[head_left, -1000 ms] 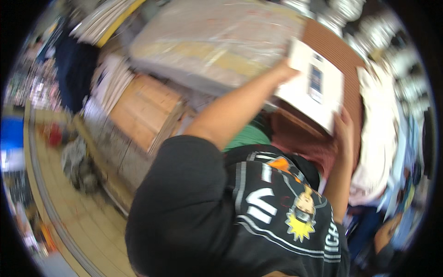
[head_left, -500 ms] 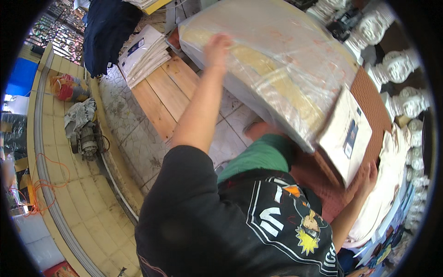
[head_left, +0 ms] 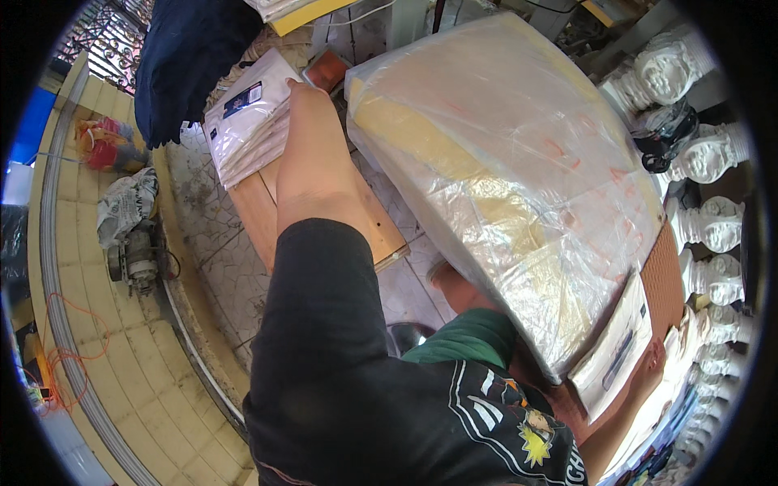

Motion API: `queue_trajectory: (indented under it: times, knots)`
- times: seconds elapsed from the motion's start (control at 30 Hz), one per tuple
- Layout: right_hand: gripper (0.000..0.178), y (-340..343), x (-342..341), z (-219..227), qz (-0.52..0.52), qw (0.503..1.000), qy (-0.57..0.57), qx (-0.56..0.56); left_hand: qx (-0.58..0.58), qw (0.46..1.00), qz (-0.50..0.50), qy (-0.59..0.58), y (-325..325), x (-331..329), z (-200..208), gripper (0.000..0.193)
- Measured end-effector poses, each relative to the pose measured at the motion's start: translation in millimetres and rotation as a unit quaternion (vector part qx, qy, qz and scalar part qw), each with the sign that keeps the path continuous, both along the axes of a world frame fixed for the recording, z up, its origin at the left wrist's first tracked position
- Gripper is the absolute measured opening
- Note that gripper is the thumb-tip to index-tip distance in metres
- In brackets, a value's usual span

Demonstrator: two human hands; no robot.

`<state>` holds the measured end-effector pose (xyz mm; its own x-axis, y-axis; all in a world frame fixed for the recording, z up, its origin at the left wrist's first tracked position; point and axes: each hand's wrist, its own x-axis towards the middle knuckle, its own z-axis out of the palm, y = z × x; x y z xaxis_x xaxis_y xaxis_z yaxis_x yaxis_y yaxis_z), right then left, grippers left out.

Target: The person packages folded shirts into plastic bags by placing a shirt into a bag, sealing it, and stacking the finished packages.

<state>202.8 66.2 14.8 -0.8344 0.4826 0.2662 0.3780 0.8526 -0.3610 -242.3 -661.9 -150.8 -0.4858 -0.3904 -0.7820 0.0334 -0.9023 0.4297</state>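
Note:
My left hand (head_left: 309,97) reaches to the right edge of a stack of packed white garments (head_left: 243,109) in clear plastic with dark labels. Its thumb shows at the stack's edge, while the other fingers are hidden. The stack lies on a low wooden plank surface (head_left: 255,211). At the right, my right hand (head_left: 648,371) rests on a brown textured surface (head_left: 666,271), fingers loosely apart. Beside it lies a single packed white garment (head_left: 614,348), against a large plastic-wrapped block (head_left: 519,186). Nothing shows in the right hand.
Dark blue cloth (head_left: 190,65) hangs at the upper left. A motor (head_left: 136,263) sits by a raised ledge on the tiled floor (head_left: 121,356), with orange cord (head_left: 69,356) farther left. White balusters (head_left: 705,223) line the right side, with pale cloth (head_left: 677,364) beside them.
My left hand has moved left from above the wrapped block to the garment stack. My right hand stays by the single packed garment. The view has shifted.

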Motion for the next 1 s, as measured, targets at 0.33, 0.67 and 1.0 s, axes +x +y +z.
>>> queue_trajectory:
  times: [0.33,0.67,1.0]
  knots:
    - [0.027,-16.2,-16.3,6.7,0.035,0.999,-0.014,0.014,-0.169,0.958,0.222,0.071,2.5,63.2,9.8,0.035]
    - [0.026,-157.3,-39.6,50.1,0.097,0.991,0.04,-0.087,-0.487,0.782,-0.082,0.38,41.6,273.4,129.5,0.039]
    - [0.045,-123.6,4.6,55.3,0.392,0.455,0.105,-0.792,-0.08,0.698,-0.487,0.52,335.4,343.2,201.8,0.038]
